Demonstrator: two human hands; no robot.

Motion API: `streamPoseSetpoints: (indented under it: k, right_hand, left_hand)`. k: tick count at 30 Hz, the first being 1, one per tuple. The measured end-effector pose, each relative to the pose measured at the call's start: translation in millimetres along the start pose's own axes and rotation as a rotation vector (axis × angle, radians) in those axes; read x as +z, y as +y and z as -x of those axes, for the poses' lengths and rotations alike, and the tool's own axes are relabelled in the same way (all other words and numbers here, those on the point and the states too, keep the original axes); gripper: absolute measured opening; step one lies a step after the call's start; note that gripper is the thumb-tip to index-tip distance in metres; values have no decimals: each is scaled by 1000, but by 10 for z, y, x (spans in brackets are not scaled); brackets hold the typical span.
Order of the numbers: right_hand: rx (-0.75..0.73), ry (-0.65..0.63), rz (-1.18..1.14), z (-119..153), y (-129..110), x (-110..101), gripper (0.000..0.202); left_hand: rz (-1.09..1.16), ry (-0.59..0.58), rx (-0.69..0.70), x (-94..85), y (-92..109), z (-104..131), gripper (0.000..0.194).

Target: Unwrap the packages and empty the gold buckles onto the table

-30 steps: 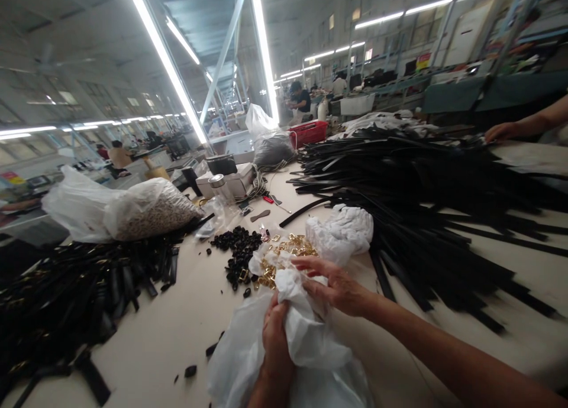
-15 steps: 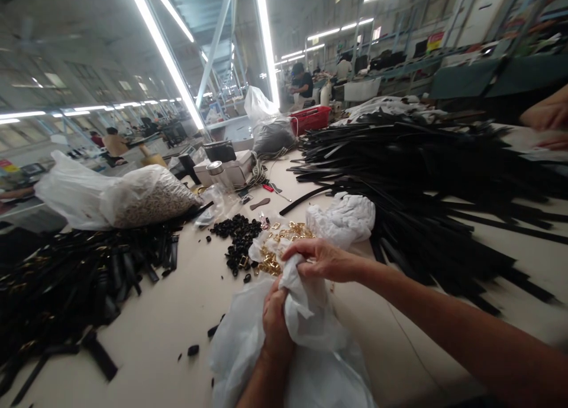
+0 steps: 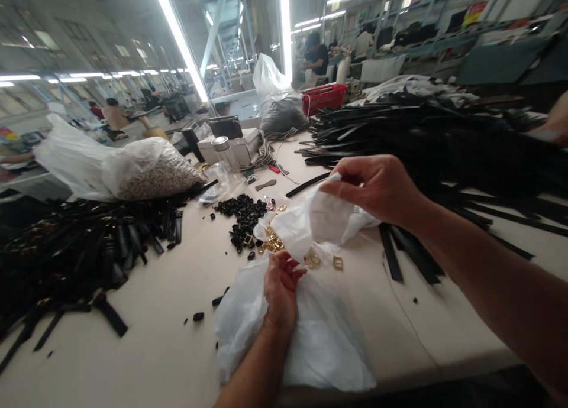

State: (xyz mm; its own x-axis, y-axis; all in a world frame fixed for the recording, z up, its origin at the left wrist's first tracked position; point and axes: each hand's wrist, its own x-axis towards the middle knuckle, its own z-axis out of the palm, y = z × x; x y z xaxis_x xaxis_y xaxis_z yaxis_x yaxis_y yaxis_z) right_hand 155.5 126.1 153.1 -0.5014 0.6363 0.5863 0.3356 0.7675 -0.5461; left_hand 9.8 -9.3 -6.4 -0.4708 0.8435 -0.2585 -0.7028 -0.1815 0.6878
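My right hand (image 3: 373, 186) pinches a thin white sheet (image 3: 326, 213) and holds it up over the table. Just below that sheet is my left hand (image 3: 281, 284), palm up with its fingers curled but apart and nothing visible in them. Under my left wrist lies a pale translucent bag (image 3: 328, 331) at the table's near edge. Gold buckles (image 3: 271, 240) sit beyond my left fingertips, partly covered by the white sheet. One gold buckle (image 3: 338, 263) lies separately to the right. Small black loops (image 3: 244, 216) are heaped beside the gold ones.
Black straps with buckles (image 3: 128, 236) cover the left side, below a filled plastic bag (image 3: 155, 171). Long black strips (image 3: 426, 136) are piled at the right. A glass jar (image 3: 225, 154), red basket (image 3: 323, 97) and grey-filled bag (image 3: 281, 109) stand behind. Another person's hand (image 3: 557, 124) is at far right.
My right hand has moved up and right, lifting the white sheet away from my left hand. My left fingers have opened. Most of the white bundle behind is now covered, and the view has shifted.
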Motion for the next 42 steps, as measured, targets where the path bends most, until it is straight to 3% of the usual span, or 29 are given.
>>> streamPoseSetpoints:
  k: [4, 9, 14, 18, 21, 30, 38, 42]
  right_hand:
    - [26, 161, 48, -159, 117, 29, 36]
    - [19, 164, 142, -296, 249, 134, 38]
    - [-28, 189, 195, -432, 193, 101, 37]
    - [-31, 281, 223, -547, 157, 67, 38]
    - [-57, 265, 224, -594, 118, 37, 36]
    - [-93, 381, 115, -627, -6, -104, 37]
    - [-85, 228, 130, -438, -8, 69, 38]
    - [-90, 315, 129, -441, -94, -7, 37]
  left_hand:
    - [-76, -23, -3, -15, 24, 6, 50]
    - [-85, -23, -36, -17, 21, 19, 52]
    - [-92, -14, -35, -41, -29, 4, 51]
    - [-78, 18, -40, -82, -87, -28, 49]
    - [-76, 14, -43, -117, -120, -55, 50]
    - [-80, 29, -43, -81, -127, -31, 53]
    - [-78, 19, -60, -105, -133, -48, 50]
    - [-78, -6, -93, -152, -158, -87, 52]
